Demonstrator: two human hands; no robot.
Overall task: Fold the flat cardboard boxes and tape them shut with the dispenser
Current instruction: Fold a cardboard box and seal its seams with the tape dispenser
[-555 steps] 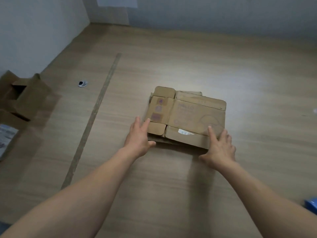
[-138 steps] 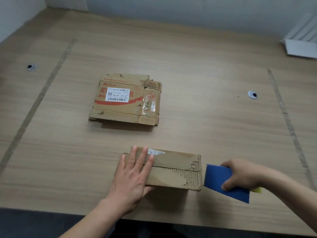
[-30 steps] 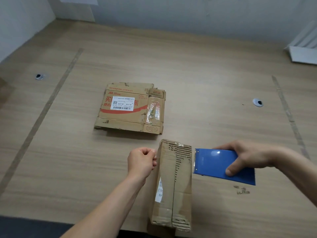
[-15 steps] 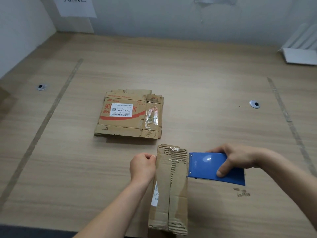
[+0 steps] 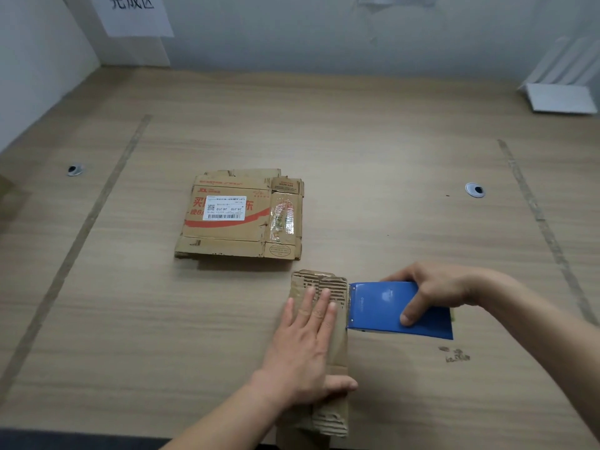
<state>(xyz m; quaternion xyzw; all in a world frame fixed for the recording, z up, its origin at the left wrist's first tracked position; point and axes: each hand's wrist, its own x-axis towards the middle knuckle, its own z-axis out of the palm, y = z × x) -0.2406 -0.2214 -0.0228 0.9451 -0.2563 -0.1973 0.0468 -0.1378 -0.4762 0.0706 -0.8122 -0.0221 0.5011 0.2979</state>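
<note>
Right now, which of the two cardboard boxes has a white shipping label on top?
The flat box farther back, lying untouched. The near box under the left hand shows none.

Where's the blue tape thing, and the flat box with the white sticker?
blue tape dispenser point(image 5: 383, 306), head view, middle of its blue top face.
flat box point(image 5: 227, 233), head view, brown panel below its white label.

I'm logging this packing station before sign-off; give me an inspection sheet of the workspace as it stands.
Surface: wooden table, two grommet holes, tape residue lines.
Job's things: folded box near front edge; flat cardboard stack behind it; blue tape dispenser against the box's right side.
Clutter: white rack far right.
Grips: left hand flat on the box; right hand holds the dispenser.
Cables: nothing seen.
Surroundings: wall with paper sign.
</note>
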